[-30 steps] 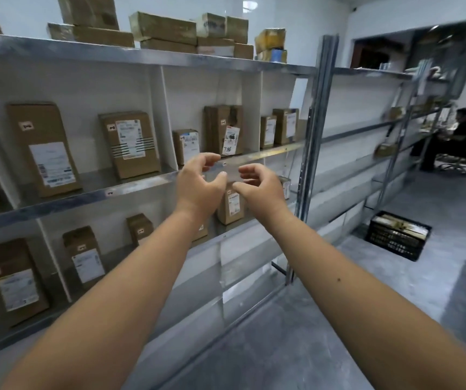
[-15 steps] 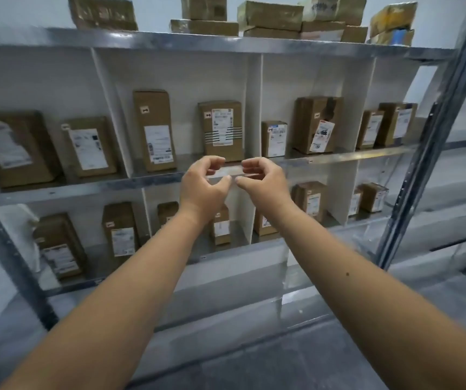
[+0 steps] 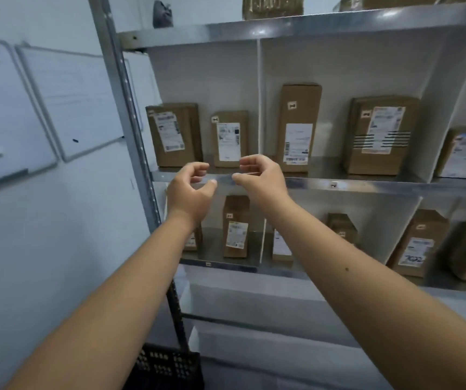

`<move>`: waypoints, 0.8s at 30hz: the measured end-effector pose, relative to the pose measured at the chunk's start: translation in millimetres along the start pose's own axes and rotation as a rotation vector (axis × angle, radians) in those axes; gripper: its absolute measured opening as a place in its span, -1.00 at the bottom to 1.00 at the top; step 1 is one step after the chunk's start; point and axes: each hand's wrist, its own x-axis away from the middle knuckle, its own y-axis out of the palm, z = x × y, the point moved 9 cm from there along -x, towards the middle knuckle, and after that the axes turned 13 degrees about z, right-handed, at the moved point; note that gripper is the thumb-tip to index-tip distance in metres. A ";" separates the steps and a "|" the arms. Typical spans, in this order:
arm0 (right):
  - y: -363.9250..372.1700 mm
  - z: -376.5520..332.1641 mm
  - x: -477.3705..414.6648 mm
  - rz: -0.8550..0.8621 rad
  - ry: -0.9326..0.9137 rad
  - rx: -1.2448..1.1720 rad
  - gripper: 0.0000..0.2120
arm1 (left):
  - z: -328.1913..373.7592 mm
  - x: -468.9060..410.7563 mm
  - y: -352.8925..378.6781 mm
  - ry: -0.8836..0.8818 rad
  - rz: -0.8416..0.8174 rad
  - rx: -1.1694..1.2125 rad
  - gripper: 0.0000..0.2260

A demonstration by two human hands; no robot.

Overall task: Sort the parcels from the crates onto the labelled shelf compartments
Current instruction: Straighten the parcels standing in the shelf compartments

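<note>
Bare left forearm (image 3: 130, 277) and right forearm (image 3: 380, 291), the latter with one small dark mole (image 3: 347, 269).

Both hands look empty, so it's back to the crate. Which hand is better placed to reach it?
Probably the left hand: the black crate sits low, close beside its forearm, while the right hand is farther across.
</note>
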 end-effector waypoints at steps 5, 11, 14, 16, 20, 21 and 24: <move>93.6 7.5 -44.5 -0.036 -0.026 0.029 -0.67 | -56.1 -78.8 -19.7 -0.021 0.069 0.010 -0.70; 176.7 21.9 -105.6 -0.011 0.019 0.027 -0.65 | -119.6 -176.8 -19.0 -0.047 0.071 -0.020 -0.66; 202.9 36.9 -130.3 0.021 0.057 0.064 -0.62 | -141.5 -212.2 -8.2 -0.079 0.076 -0.026 -0.66; 214.9 49.1 -145.9 0.055 0.096 0.082 -0.59 | -155.6 -228.6 3.7 -0.096 0.061 -0.040 -0.65; 229.7 68.5 -170.2 0.123 0.181 0.060 -0.57 | -180.7 -247.7 26.3 -0.103 0.025 -0.048 -0.58; 231.6 72.0 -175.0 0.136 0.181 0.057 -0.59 | -184.9 -250.6 29.3 -0.099 0.031 -0.044 -0.57; 238.5 80.5 -186.3 0.145 0.179 0.112 -0.41 | -197.1 -256.2 40.3 -0.050 0.055 -0.056 -0.50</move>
